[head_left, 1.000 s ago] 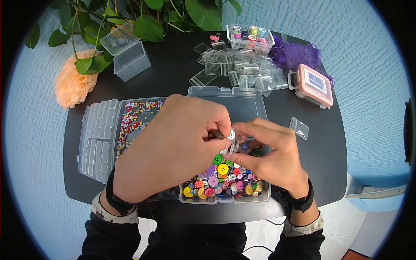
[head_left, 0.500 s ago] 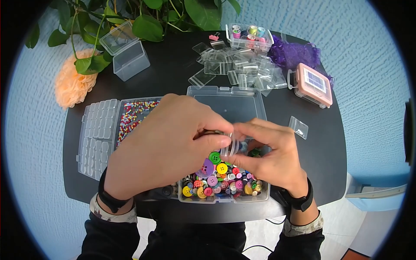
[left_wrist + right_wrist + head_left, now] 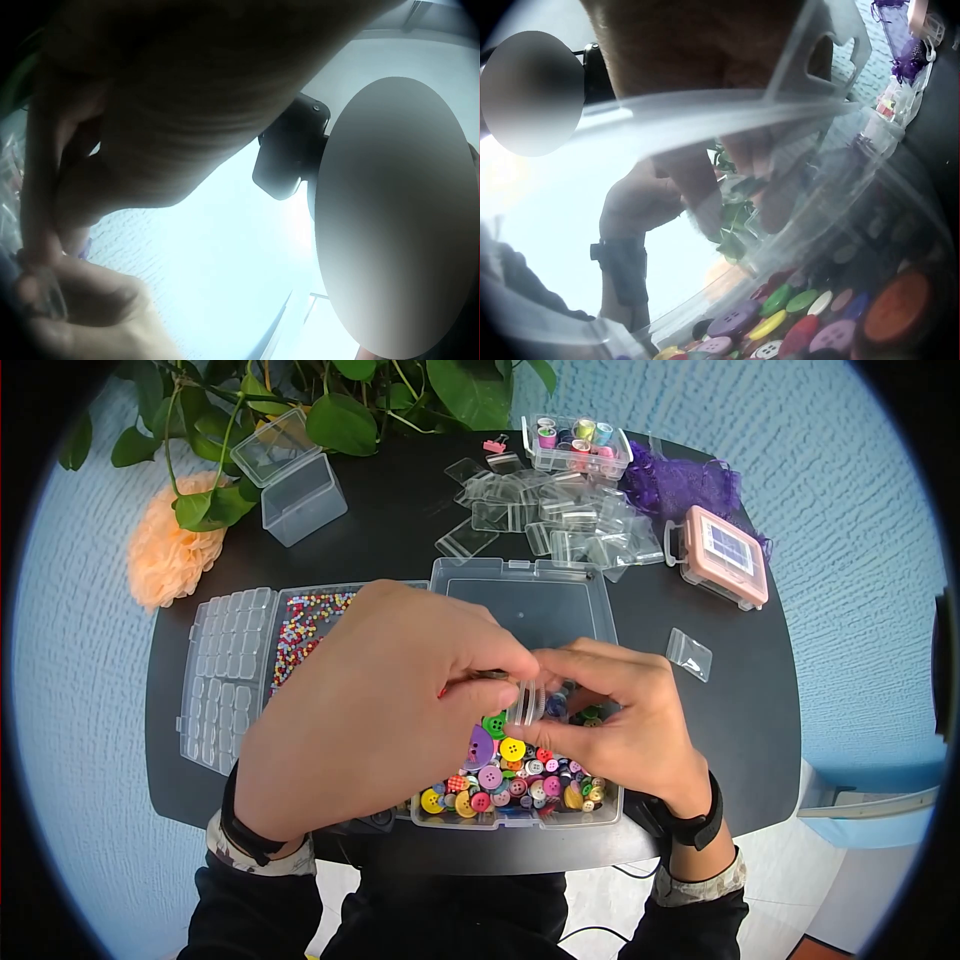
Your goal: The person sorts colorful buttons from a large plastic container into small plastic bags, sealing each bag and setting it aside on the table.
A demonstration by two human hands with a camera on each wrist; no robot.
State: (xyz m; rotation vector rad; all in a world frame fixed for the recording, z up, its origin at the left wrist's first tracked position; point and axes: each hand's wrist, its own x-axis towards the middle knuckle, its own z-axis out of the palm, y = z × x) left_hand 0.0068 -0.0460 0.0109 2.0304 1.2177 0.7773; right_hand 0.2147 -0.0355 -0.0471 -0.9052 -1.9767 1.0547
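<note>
My right hand (image 3: 625, 705) pinches a small clear zip bag (image 3: 528, 703) by its edges, over the button box. Blue buttons (image 3: 560, 702) show behind the bag's plastic, under the curved fingers. At the bag's mouth, my left hand (image 3: 375, 700) has its thumb and forefinger close together, with a thin dark button edge between them. A sliver of red shows inside the curl of that hand; its other fingers are hidden. Below both hands, an open clear plastic box (image 3: 520, 822) holds many colored buttons, among them a yellow button (image 3: 512, 749) and a large purple button (image 3: 479, 747).
Left of the button box lies a compartment case with small beads (image 3: 300, 635) and lidded cells (image 3: 225, 680). Behind are a pile of clear zip bags (image 3: 560, 510), a box of thread spools (image 3: 580, 455), a pink-lidded box (image 3: 722, 555) and an empty clear box (image 3: 303, 500). One zip bag (image 3: 690, 654) lies at right.
The left thumb and forefinger have closed over the dark brown button at the bag's mouth, and the left wrist has shifted slightly left. The white button seen there is out of sight. The right hand barely moved.
</note>
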